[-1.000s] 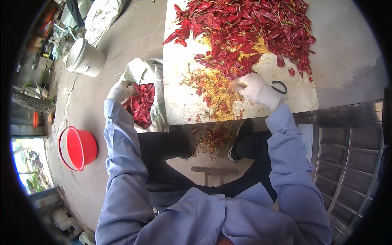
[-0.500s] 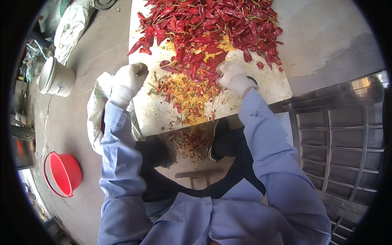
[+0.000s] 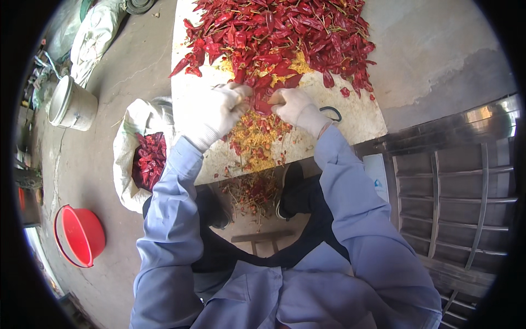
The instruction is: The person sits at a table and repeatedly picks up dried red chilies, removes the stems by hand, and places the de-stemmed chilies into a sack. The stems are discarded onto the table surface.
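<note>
**Left hand (image 3: 220, 107) and right hand (image 3: 297, 108) at red peppers (image 3: 285, 35)**

Curled and slightly apart, both hands are at the heap's near edge on the worktop (image 3: 359, 118); whether either grips a pepper, I cannot tell. Left, a white sack (image 3: 125, 159) holds more.

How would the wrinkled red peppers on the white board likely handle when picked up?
The glossy, wrinkled red peppers probably feel light: their skins look shrivelled. They may split easily, since small yellow seeds lie scattered nearby.
</note>
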{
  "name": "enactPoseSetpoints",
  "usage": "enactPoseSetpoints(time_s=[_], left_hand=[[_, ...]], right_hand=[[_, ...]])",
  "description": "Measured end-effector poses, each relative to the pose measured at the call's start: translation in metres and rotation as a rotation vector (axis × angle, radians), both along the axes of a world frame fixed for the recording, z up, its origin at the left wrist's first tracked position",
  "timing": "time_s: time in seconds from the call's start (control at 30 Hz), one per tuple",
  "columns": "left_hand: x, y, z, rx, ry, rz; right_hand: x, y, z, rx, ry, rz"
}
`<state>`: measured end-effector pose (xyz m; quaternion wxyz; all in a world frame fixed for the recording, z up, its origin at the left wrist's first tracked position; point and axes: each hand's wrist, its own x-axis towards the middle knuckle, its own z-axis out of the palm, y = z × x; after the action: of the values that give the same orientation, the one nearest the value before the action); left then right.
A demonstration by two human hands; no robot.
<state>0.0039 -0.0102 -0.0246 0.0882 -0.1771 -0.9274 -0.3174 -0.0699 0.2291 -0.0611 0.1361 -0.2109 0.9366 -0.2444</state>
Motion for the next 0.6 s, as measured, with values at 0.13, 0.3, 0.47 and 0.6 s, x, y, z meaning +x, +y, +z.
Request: enactPoseSetpoints(time_s=[0.13, 0.3, 0.47, 0.6], left_hand=[[0.005, 0.018, -0.001, -0.213, 0.301, -0.152], [0.015, 0.014, 0.013, -0.038, 0.043, -0.037], [0.012, 0.015, 0.013, 0.162, 0.010, 0.115], [0.011, 0.020, 0.017, 0.258, -0.149, 0.165]], right_hand=[[0.012, -0.013, 0.007, -0.462, -0.323, -0.047], [0.017, -0.008, 0.025, -0.888, -0.666, -0.194], [0.021, -0.008, 0.032, -1.073, -0.612, -0.080], [0.026, -0.014, 0.031, -1.033, -0.451, -0.093]])
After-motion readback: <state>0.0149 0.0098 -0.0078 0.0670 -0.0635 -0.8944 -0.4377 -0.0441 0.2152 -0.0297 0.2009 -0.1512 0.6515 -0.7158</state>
